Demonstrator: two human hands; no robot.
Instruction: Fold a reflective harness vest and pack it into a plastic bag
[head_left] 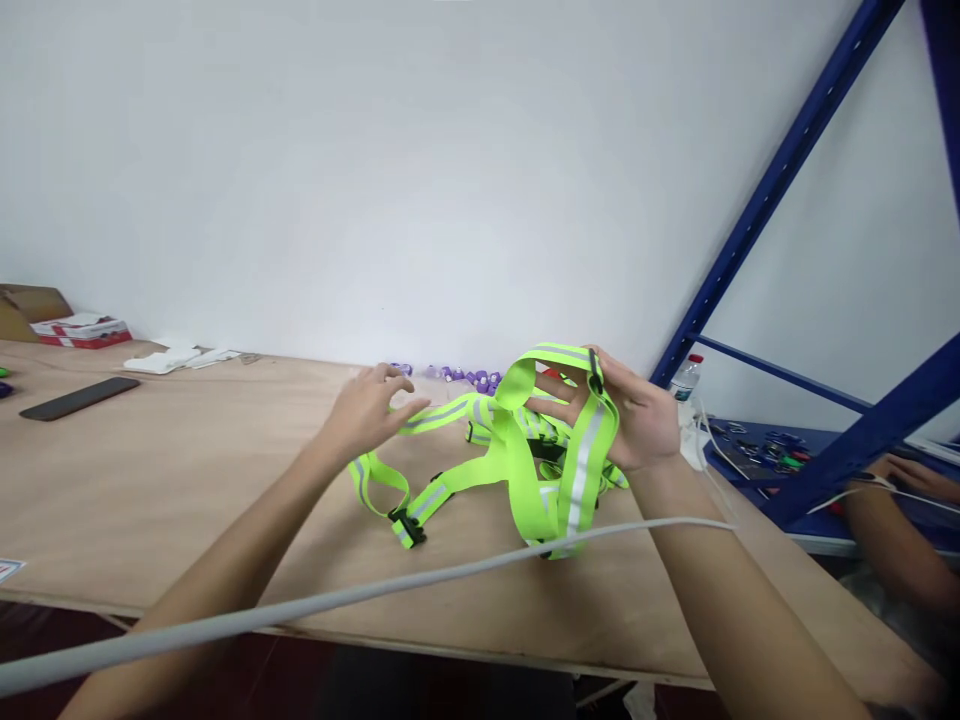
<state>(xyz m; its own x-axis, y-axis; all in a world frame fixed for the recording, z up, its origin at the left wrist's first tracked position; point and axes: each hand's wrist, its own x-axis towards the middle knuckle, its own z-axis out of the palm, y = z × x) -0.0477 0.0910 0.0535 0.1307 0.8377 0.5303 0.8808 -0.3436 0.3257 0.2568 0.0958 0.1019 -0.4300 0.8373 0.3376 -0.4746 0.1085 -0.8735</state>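
I judge this yellow-green reflective harness [516, 455] light, soft and floppy, apt to twist; the flat webbing near the black buckle [409, 527] should give the surest hold. It sits right of centre in the frame, between my 2 hands. My right hand [641, 418] is spread inside its upper loop; my left hand [367, 408], thumb apart, is by a strap, its grip unclear.

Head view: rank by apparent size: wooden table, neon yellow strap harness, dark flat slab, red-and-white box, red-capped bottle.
1. Wooden table
2. Neon yellow strap harness
3. Dark flat slab and red-and-white box: too alike to rank
4. Red-capped bottle
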